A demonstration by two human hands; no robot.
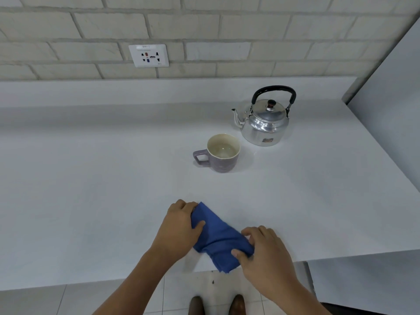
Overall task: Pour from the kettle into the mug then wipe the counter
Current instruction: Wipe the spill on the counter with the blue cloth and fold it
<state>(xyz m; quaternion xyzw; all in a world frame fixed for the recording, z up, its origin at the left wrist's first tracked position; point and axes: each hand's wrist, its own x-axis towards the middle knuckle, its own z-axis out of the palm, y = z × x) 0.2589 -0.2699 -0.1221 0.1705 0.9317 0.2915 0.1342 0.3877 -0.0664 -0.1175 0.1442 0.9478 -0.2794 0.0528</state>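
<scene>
A shiny metal kettle [264, 123] with a black handle stands upright at the back right of the white counter [91, 178], spout pointing left. In front of it sits a purple mug [221, 153] with a cream inside, its handle to the left. Near the counter's front edge lies a folded blue cloth [218, 237], one corner hanging over the edge. My left hand [179, 226] grips the cloth's far left end. My right hand [266, 251] pinches its near right end.
A brick wall with a white power socket [148, 55] runs behind the counter. A grey panel [391, 110] bounds the right side. Tiled floor and the tips of two brown shoes [217, 304] show below the front edge.
</scene>
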